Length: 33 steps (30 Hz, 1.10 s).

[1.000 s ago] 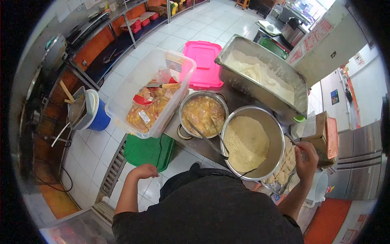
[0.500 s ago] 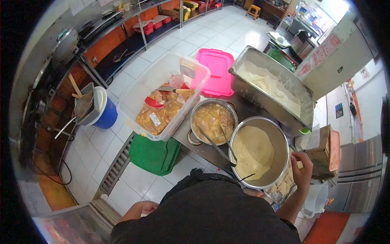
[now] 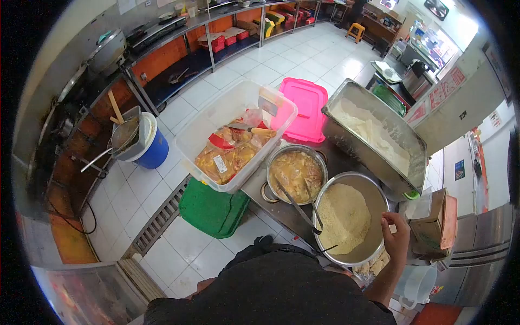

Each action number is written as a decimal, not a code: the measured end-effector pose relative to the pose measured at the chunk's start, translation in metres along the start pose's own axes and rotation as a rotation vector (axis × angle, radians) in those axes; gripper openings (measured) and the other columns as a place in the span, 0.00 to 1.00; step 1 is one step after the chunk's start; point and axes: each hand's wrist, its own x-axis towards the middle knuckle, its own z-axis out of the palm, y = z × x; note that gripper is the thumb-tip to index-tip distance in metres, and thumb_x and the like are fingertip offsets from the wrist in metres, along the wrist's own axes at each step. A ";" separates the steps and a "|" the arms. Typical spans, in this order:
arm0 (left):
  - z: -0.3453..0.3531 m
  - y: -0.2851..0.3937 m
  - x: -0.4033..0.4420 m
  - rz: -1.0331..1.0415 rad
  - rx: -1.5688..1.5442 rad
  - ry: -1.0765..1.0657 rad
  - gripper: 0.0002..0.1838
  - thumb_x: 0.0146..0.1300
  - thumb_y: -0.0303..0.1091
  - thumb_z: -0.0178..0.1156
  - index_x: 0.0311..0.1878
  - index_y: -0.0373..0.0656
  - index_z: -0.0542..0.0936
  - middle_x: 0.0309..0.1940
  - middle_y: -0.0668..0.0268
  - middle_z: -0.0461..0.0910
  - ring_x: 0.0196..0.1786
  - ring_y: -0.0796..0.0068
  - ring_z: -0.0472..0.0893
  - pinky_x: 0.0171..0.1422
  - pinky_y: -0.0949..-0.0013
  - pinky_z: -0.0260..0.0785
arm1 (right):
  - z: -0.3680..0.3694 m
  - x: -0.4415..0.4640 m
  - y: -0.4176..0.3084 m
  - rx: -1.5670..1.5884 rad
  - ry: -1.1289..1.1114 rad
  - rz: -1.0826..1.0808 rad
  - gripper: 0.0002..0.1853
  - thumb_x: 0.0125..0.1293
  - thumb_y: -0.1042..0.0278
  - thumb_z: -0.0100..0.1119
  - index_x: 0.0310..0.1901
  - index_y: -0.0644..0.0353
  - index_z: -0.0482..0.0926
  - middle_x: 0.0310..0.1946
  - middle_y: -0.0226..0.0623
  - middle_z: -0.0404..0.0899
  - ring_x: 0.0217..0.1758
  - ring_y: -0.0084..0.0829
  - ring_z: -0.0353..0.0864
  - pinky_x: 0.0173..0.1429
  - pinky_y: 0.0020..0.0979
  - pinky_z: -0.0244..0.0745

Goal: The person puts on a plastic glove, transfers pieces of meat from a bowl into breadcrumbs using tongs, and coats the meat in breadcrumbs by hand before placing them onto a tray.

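My right hand (image 3: 397, 230) is raised at the right rim of a steel bowl (image 3: 380, 190). Its fingers are curled together; whatever they may hold is hidden. Pale yellow breading (image 3: 342, 216) fills much of the bowl. Tongs (image 3: 303, 213) lean from a pot (image 3: 323, 181) of raw meat in yellowish liquid towards the bowl's left rim. Partly under the bowl's near right side sit breaded pieces (image 3: 375, 266) in a tray or bag. Only a sliver of my left hand (image 3: 205, 284) shows beside my dark shirt, its fingers hidden.
A clear plastic tub (image 3: 187, 143) holds bagged meat and a wooden-handled knife (image 3: 261, 131). Behind stand a pink lid (image 3: 303, 105) and a deep steel pan (image 3: 357, 138) of flour. A green lid (image 3: 208, 211), floor drain (image 3: 160, 216) and blue bucket (image 3: 154, 151) are to the left.
The view has shifted, so the table things appear lower and further right. My right hand has risen to the bowl's rim from beside it. My left hand is now mostly hidden.
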 end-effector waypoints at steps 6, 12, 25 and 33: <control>-0.031 0.061 -0.017 -0.290 0.475 -0.042 0.30 0.55 0.56 0.66 0.57 0.47 0.81 0.49 0.59 0.84 0.50 0.61 0.81 0.52 0.52 0.73 | -0.006 -0.012 0.009 -0.022 -0.014 0.035 0.08 0.61 0.72 0.65 0.41 0.64 0.82 0.34 0.42 0.83 0.39 0.35 0.81 0.46 0.33 0.74; 0.009 0.340 -0.195 0.663 0.920 0.212 0.22 0.67 0.50 0.61 0.53 0.41 0.81 0.46 0.64 0.83 0.47 0.75 0.79 0.54 0.66 0.72 | -0.031 -0.025 0.006 -0.032 0.033 0.062 0.08 0.61 0.72 0.64 0.40 0.64 0.82 0.35 0.40 0.83 0.39 0.36 0.81 0.45 0.34 0.74; -0.009 0.656 -0.133 0.674 0.995 1.232 0.25 0.62 0.56 0.56 0.50 0.45 0.84 0.52 0.57 0.83 0.55 0.58 0.83 0.54 0.58 0.75 | -0.083 -0.102 -0.009 -0.165 0.246 0.172 0.08 0.60 0.72 0.66 0.40 0.64 0.83 0.33 0.42 0.83 0.38 0.36 0.82 0.45 0.33 0.75; 0.025 0.657 -0.164 1.704 0.671 1.239 0.13 0.64 0.40 0.58 0.40 0.40 0.82 0.38 0.60 0.82 0.41 0.62 0.82 0.42 0.58 0.73 | -0.094 -0.152 -0.002 -0.179 0.350 0.303 0.08 0.62 0.71 0.64 0.39 0.66 0.83 0.33 0.41 0.83 0.36 0.32 0.82 0.42 0.30 0.75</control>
